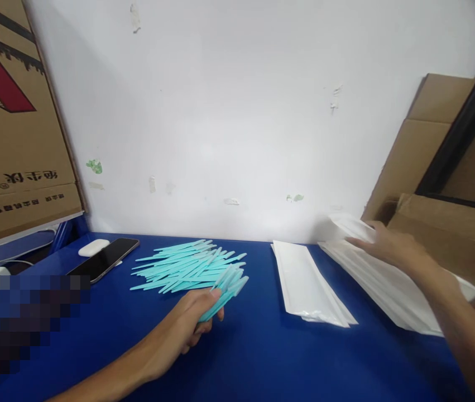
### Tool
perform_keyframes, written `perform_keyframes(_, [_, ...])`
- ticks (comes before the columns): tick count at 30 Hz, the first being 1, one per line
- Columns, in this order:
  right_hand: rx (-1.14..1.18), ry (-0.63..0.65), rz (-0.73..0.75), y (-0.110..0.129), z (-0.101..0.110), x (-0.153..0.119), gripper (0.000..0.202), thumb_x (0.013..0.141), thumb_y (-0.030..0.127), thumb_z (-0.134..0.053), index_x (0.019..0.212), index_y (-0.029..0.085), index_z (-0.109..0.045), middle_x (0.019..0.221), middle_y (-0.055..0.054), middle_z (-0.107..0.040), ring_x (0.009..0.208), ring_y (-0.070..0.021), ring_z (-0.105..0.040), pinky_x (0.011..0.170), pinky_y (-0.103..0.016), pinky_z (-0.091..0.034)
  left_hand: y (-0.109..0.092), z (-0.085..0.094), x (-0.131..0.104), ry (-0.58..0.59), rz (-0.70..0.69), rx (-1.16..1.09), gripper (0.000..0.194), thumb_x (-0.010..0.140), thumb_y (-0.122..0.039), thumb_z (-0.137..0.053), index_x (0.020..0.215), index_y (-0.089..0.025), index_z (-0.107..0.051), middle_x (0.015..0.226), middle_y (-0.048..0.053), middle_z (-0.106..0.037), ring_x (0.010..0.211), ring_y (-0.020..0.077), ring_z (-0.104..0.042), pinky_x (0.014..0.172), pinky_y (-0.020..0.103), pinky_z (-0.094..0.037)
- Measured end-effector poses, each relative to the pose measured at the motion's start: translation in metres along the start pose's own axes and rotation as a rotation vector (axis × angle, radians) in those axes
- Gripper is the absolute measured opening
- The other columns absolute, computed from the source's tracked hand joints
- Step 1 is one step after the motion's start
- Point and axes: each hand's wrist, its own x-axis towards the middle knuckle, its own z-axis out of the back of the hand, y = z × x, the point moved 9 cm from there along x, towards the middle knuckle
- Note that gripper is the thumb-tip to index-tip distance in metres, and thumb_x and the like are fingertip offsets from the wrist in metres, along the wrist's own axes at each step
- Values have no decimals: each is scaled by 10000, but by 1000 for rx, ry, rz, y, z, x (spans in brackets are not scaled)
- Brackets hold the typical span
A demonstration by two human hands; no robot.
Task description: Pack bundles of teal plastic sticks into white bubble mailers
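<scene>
Head camera looks down on a blue table (262,357) set against a white wall (237,111). At the right, the right hand (388,245) lies with fingers spread flat on a stack of white pouches (392,290). Further left, the left hand (187,329) is closed around a bundle of teal sticks (226,293), just beside the loose teal pile (182,265).
</scene>
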Motion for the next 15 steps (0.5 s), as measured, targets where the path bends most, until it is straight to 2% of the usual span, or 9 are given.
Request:
perform_keyframes(2, [32, 2, 93, 35, 13, -4, 798, 903, 697, -380, 1366, 62, -516, 1029, -314, -666, 908, -463, -640, 733, -538, -437, 1, 8, -1, -55, -24, 46, 552, 867, -714, -432, 1031, -215, -602, 759, -26, -471, 597, 113, -384, 523, 220, -318])
perform_keyframes(4, [71, -11, 237, 79, 24, -15, 770, 896, 682, -438, 1434, 131, -444, 1216, -266, -616, 1103, -421, -586, 882, -513, -434, 0, 19, -3, -166, -72, 129, 571, 856, -705, -464, 1172, -249, -597, 873, 16, -577, 698, 167, -515, 580, 262, -419])
perform_keyframes(7, [128, -31, 467, 146, 37, -45, 722, 872, 643, -544, 1469, 264, -397, 1379, -132, -537, 1261, -322, -496, 1079, -455, -350, -8, 30, -10, -318, -182, 234, 592, 906, -687, -375, 1308, -293, -556, 1130, 72, -640, 932, 256, -612, 716, 343, -507])
perform_keyframes(9, [182, -102, 663, 186, 50, -73, 700, 894, 599, -549, 1483, 261, -378, 1372, -130, -536, 1288, -331, -467, 1143, -537, -261, -19, 32, -14, -371, -261, 329, 589, 944, -667, -285, 1299, -291, -567, 1202, 77, -642, 1014, 279, -620, 800, 385, -514])
perform_keyframes(12, [237, -126, 865, 223, 64, -109, 677, 912, 523, -576, 1504, 287, -346, 1386, -112, -517, 1302, -310, -456, 1181, -574, -195, -33, 32, -13, -380, -321, 567, 577, 973, -632, -239, 1209, -252, -604, 1075, 77, -692, 962, 285, -633, 833, 422, -493])
perform_keyframes(15, [307, -122, 969, 237, 76, -128, 677, 899, 467, -618, 1499, 302, -352, 1386, -99, -511, 1308, -286, -453, 1193, -575, -188, -39, 38, -7, -380, -323, 759, 541, 996, -586, -231, 1098, -216, -613, 944, 78, -705, 852, 275, -635, 778, 405, -473])
